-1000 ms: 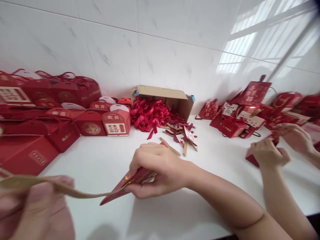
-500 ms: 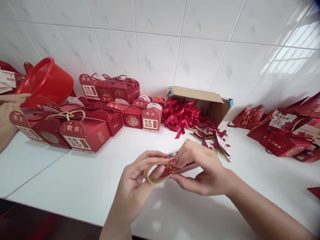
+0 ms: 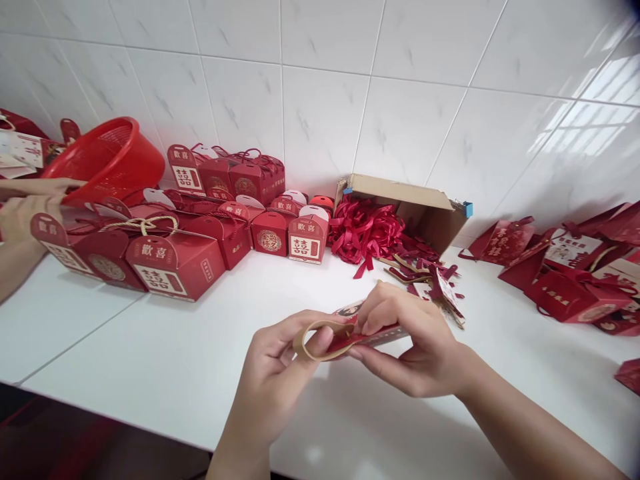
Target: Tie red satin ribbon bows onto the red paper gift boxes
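Note:
My left hand (image 3: 280,363) and my right hand (image 3: 405,337) meet over the white counter (image 3: 165,347). Between them they hold a flat red card (image 3: 373,331) with a tan ribbon (image 3: 313,337) looped at its left end. The fingers of my left hand pinch the loop; one fingertip sits inside it. Thumb and fingers of my right hand are closed on the card's top and underside.
Red gift boxes (image 3: 173,263) stand in rows at the left. A cardboard box (image 3: 415,207) on its side spills red ribbons (image 3: 365,230) at the back. Loose tags (image 3: 443,290) lie behind my hands. More red boxes (image 3: 570,280) at the right. A red basket (image 3: 107,160) and another person's sleeve (image 3: 23,213) at far left.
A second ago my left hand pulled the ribbon out long toward the left; now it is curled into a small loop by the card. The view has swung left.

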`<state>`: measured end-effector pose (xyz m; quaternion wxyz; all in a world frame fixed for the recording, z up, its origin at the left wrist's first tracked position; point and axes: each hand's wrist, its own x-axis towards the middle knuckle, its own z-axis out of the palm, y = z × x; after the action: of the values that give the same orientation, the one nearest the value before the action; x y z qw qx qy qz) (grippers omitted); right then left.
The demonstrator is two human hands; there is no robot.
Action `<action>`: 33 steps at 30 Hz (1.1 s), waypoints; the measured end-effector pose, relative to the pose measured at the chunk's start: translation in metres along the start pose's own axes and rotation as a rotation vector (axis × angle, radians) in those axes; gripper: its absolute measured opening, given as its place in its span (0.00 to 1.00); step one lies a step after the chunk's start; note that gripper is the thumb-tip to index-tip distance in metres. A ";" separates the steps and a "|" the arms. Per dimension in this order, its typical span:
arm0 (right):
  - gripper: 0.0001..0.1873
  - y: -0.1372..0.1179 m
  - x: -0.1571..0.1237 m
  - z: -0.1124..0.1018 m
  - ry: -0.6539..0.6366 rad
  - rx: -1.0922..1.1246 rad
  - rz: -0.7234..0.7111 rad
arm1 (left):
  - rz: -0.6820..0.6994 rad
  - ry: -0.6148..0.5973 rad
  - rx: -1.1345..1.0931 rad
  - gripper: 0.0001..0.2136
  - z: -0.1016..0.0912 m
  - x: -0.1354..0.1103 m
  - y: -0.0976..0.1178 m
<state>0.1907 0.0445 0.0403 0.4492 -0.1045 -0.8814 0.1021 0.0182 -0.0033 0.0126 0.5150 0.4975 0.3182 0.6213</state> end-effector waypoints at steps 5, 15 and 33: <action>0.13 0.002 -0.001 0.001 0.076 -0.078 -0.101 | 0.100 -0.180 0.042 0.10 -0.009 0.000 0.001; 0.07 -0.004 -0.002 0.004 0.102 -0.144 -0.220 | 0.340 -0.251 0.254 0.12 -0.018 -0.005 -0.002; 0.11 -0.016 0.000 0.004 0.132 -0.134 -0.159 | 0.336 0.071 0.073 0.08 0.004 -0.010 0.000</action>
<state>0.1859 0.0289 0.0427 0.5049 -0.0705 -0.8603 0.0001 0.0222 -0.0132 0.0107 0.3738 0.5400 0.2709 0.7037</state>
